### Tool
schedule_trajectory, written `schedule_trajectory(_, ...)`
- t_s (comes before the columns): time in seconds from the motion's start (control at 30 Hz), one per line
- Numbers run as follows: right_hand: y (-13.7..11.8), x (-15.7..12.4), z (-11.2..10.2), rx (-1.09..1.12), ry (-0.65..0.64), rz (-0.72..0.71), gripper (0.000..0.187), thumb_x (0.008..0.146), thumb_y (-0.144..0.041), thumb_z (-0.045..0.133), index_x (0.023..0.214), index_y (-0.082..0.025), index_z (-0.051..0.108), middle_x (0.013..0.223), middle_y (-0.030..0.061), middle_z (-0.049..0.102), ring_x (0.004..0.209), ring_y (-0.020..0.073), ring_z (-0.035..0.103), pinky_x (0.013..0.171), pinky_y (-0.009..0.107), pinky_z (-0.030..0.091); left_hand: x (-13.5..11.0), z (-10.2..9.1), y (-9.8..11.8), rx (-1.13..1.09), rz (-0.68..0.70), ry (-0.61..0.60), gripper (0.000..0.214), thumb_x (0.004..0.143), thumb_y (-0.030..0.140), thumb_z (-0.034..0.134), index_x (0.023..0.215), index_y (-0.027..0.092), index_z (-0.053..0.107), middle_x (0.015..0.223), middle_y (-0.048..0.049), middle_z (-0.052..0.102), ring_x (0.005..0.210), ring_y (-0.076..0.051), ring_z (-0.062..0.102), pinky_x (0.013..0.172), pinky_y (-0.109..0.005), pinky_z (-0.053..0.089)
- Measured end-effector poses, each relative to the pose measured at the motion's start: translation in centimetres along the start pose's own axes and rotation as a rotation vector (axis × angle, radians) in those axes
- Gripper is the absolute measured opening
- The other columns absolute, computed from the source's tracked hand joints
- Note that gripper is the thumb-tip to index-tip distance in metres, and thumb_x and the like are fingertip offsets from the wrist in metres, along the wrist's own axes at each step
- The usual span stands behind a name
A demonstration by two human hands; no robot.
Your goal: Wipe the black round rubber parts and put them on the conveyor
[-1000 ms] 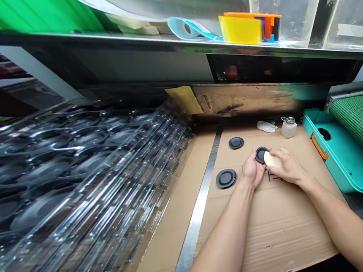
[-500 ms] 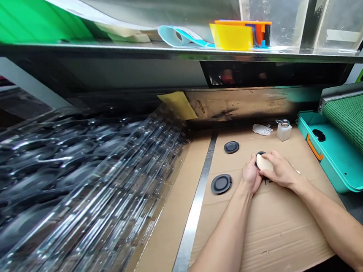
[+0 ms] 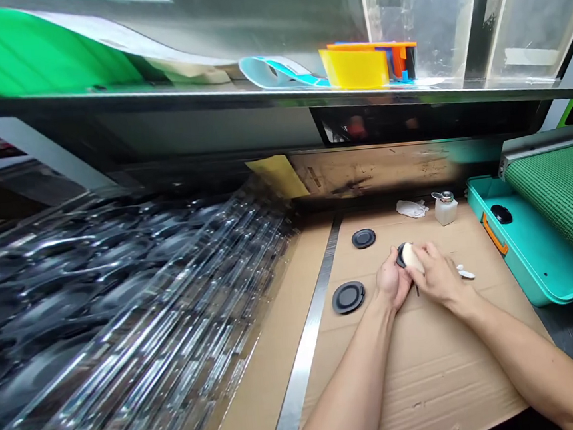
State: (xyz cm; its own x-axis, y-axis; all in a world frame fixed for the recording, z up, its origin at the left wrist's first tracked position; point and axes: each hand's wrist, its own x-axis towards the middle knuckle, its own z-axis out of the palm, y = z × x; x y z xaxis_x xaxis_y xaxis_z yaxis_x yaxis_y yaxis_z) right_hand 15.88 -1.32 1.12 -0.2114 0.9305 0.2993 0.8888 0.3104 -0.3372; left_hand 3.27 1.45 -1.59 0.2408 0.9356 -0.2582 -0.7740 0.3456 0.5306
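My left hand (image 3: 392, 280) is closed around a black disc (image 3: 400, 256), holding it up above the cardboard. Pinched in my right hand (image 3: 438, 271) is a cream-coloured round pad (image 3: 411, 257), its face against the disc; whether it is sponge or cloth I cannot tell. Most of the disc is hidden by the pad and fingers. To the left of my hands lie two more black round parts on the cardboard, a nearer one (image 3: 348, 297) and a farther one (image 3: 363, 238). A small white object (image 3: 466, 272) rests just right of my right hand.
Stacked clear plastic trays (image 3: 139, 308) with dark parts fill the left. Behind my hands stand a white pump bottle (image 3: 446, 208) and a crumpled white wipe (image 3: 412, 208). A teal bin (image 3: 546, 266) sits at right beside a green conveyor belt (image 3: 559, 184). A shelf edge (image 3: 256, 100) crosses above.
The pad has tilted and shifted slightly left against the disc, with both hands still together. More of the small white object shows beside my right hand. The view has shifted slightly.
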Motion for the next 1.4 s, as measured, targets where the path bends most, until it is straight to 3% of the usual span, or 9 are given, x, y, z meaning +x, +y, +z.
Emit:
schedule_trajectory(0.1, -0.2, -0.1, 0.1, -0.02, 0.021, 0.084, 0.049, 0.098, -0.038, 0.053, 0.142, -0.017, 0.052, 0.127, 0.0154, 0.055, 0.116, 0.0277, 0.057, 0.093, 0.037, 0.051, 0.0, 0.0, 0.2, -0.009, 0.003, 0.01, 0.04, 0.105, 0.033, 0.037, 0.111, 0.01, 0.069, 0.112, -0.0161, 0.075, 0.11, -0.025, 0.07, 0.103, -0.042, 0.054)
schedule_trajectory(0.23, 0.7, -0.3, 0.3, 0.042, -0.034, -0.036, 0.047, 0.096, -0.038, 0.057, 0.14, -0.022, 0.054, 0.125, 0.0131, 0.057, 0.112, 0.0269, 0.058, 0.091, 0.035, 0.051, -0.2, 0.1, 0.4, -0.016, -0.016, 0.022, 0.041, 0.106, 0.034, 0.036, 0.11, 0.01, 0.068, 0.113, -0.0174, 0.074, 0.108, -0.024, 0.071, 0.099, -0.039, 0.055)
schedule_trajectory(0.37, 3.9, 0.3, -0.8, 0.048, 0.121, 0.115, 0.04, 0.094, -0.037, 0.057, 0.13, -0.021, 0.062, 0.12, 0.0129, 0.059, 0.107, 0.0269, 0.059, 0.09, 0.036, 0.05, -0.4, 0.1, 1.1, -0.004, 0.033, 0.082, 0.038, 0.106, 0.034, 0.034, 0.113, 0.011, 0.065, 0.121, -0.019, 0.071, 0.106, -0.025, 0.071, 0.089, -0.038, 0.058)
schedule_trajectory(0.47, 6.3, 0.9, -1.8, 0.069, 0.179, 0.199, 0.035, 0.092, -0.037, 0.058, 0.121, -0.02, 0.066, 0.113, 0.0108, 0.063, 0.106, 0.0258, 0.059, 0.092, 0.035, 0.048, -0.9, 0.2, 1.6, -0.035, -0.02, 0.047, 0.041, 0.104, 0.037, 0.034, 0.116, 0.01, 0.062, 0.125, -0.0238, 0.067, 0.108, -0.028, 0.071, 0.081, -0.036, 0.058)
schedule_trajectory(0.67, 7.6, 1.1, -1.3, 0.007, 0.086, 0.218, 0.036, 0.09, -0.037, 0.06, 0.119, -0.017, 0.068, 0.112, 0.0131, 0.065, 0.107, 0.0276, 0.058, 0.093, 0.037, 0.045, -1.7, 0.7, 1.7, -0.008, -0.071, -0.06, 0.038, 0.095, 0.028, 0.044, 0.126, 0.012, 0.058, 0.127, -0.0239, 0.066, 0.105, -0.03, 0.071, 0.077, -0.037, 0.056)
schedule_trajectory(0.77, 8.3, 1.2, -0.4, -0.005, 0.092, 0.219, 0.042, 0.09, -0.038, 0.06, 0.123, -0.015, 0.068, 0.115, 0.0141, 0.066, 0.112, 0.029, 0.055, 0.099, 0.039, 0.042, -2.0, 1.1, 0.9, 0.185, 0.069, -0.057, 0.041, 0.09, 0.032, 0.062, 0.126, 0.014, 0.058, 0.122, -0.0214, 0.069, 0.106, -0.029, 0.069, 0.08, -0.034, 0.053)
schedule_trajectory(0.87, 8.9, 1.4, 0.1, -0.001, 0.111, 0.229, 0.045, 0.09, -0.041, 0.06, 0.125, -0.014, 0.067, 0.118, 0.0142, 0.067, 0.115, 0.0291, 0.054, 0.103, 0.04, 0.039, -2.7, 1.7, -0.1, 0.444, 0.374, -0.012, 0.069, 0.071, 0.022, 0.086, 0.133, 0.019, 0.055, 0.12, -0.0152, 0.07, 0.114, -0.027, 0.065, 0.096, -0.034, 0.049)
schedule_trajectory(0.97, 9.0, 1.4, 0.2, -0.01, 0.116, 0.231, 0.044, 0.09, -0.041, 0.059, 0.125, -0.014, 0.068, 0.119, 0.0146, 0.067, 0.115, 0.0292, 0.054, 0.103, 0.04, 0.039, -3.6, 2.3, -0.8, 0.585, 0.548, -0.016, 0.087, 0.056, 0.011, 0.093, 0.134, 0.025, 0.057, 0.126, -0.0115, 0.067, 0.129, -0.029, 0.056, 0.112, -0.037, 0.041)
schedule_trajectory(1.4, 10.4, 2.1, 0.9, -0.025, 0.148, 0.167, 0.045, 0.091, -0.044, 0.057, 0.126, -0.016, 0.067, 0.12, 0.0136, 0.067, 0.115, 0.0287, 0.056, 0.105, 0.042, 0.039, -5.0, 3.9, -0.7, 0.469, 0.542, -0.042, 0.072, 0.063, -0.005, 0.082, 0.128, 0.021, 0.065, 0.122, -0.0124, 0.069, 0.144, -0.029, 0.042, 0.121, -0.039, 0.034)
